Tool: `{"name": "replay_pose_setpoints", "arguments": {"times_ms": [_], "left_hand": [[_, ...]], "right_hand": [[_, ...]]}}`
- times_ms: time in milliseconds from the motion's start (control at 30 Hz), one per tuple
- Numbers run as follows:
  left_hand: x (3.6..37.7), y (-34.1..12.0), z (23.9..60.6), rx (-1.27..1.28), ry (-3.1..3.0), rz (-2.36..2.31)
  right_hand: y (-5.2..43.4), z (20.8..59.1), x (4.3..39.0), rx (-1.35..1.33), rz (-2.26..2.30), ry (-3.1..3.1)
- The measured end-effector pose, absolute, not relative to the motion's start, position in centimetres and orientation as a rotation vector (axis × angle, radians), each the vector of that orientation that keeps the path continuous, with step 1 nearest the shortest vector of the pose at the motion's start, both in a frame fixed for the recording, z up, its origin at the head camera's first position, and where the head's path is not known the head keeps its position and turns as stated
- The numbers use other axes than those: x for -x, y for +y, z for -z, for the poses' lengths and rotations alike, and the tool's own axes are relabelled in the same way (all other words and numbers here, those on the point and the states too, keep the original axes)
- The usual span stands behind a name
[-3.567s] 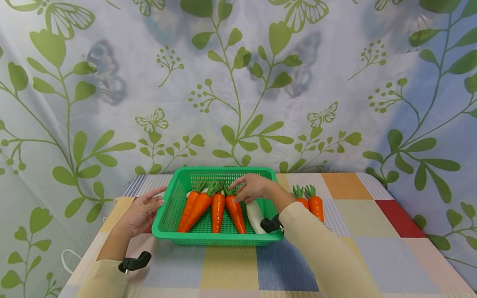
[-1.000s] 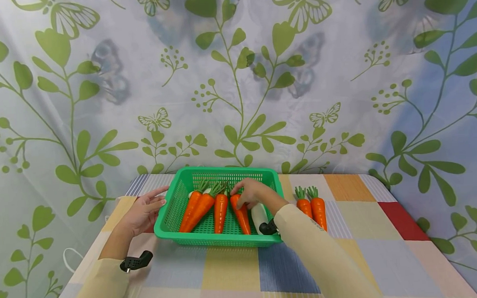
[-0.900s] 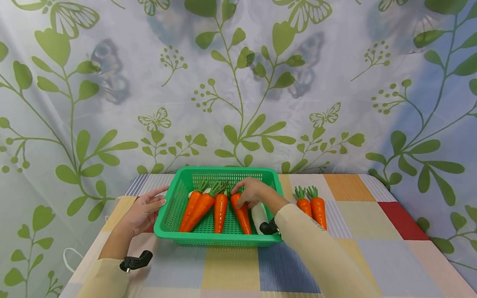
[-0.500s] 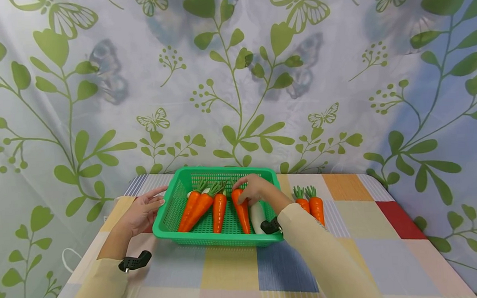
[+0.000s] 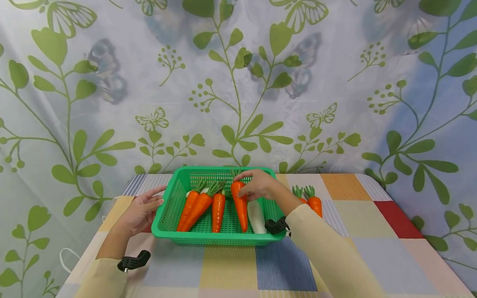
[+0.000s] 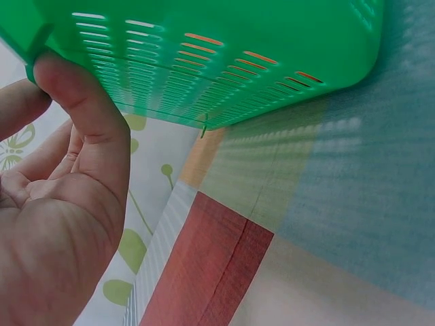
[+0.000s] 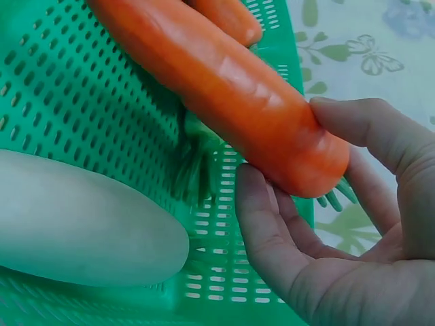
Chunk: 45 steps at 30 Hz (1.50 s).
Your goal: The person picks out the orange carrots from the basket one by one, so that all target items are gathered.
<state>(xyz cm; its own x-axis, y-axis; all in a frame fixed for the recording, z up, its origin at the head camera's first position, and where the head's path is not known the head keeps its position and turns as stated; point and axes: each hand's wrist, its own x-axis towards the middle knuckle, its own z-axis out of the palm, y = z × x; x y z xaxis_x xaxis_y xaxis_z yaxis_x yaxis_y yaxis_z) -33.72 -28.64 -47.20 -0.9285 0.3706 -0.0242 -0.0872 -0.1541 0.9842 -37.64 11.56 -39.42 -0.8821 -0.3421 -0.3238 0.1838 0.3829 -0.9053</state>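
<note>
Two spare carrots [image 5: 309,200] beside the basket [image 5: 172,206], partly behind the right hand [image 5: 260,186].

A green basket [image 5: 167,215] of smooth, slightly glossy plastic, its walls and floor pierced with rows of small slots. The carrot [image 7: 231,102] pinched in the right hand [image 5: 260,187] looks like moulded plastic — orange, smooth, with a soft sheen and faint ridges — and has stiff green plastic leaves. Beside it lies a white radish [image 7: 81,224], smooth and matt. The tablecloth [image 6: 326,224] is woven cloth — matt, fine-textured, stitched in coloured patches. The backdrop [image 5: 339,71] is thin printed fabric with a faint shine.
</note>
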Motion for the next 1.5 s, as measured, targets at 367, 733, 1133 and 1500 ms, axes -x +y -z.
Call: {"name": "replay_pose_setpoints", "arguments": {"times_ms": [367,733,1133,1500], "left_hand": [[33.6,-28.7,47.2,-0.3,1.802,-2.168],[33.6,-28.9,47.4,-0.313,1.803,-2.164],[33.7,-28.9,47.5,-0.294,1.818,-2.154],[33.8,-28.7,47.2,-0.29,1.839,-2.142]], "right_hand": [[12.5,38.8,37.2,0.169,1.653,2.082],[13.4,38.3,36.4,0.198,1.751,2.037],[15.3,38.1,35.5,0.175,1.87,2.012],[17.2,37.9,34.5,0.178,1.939,2.002]]}}
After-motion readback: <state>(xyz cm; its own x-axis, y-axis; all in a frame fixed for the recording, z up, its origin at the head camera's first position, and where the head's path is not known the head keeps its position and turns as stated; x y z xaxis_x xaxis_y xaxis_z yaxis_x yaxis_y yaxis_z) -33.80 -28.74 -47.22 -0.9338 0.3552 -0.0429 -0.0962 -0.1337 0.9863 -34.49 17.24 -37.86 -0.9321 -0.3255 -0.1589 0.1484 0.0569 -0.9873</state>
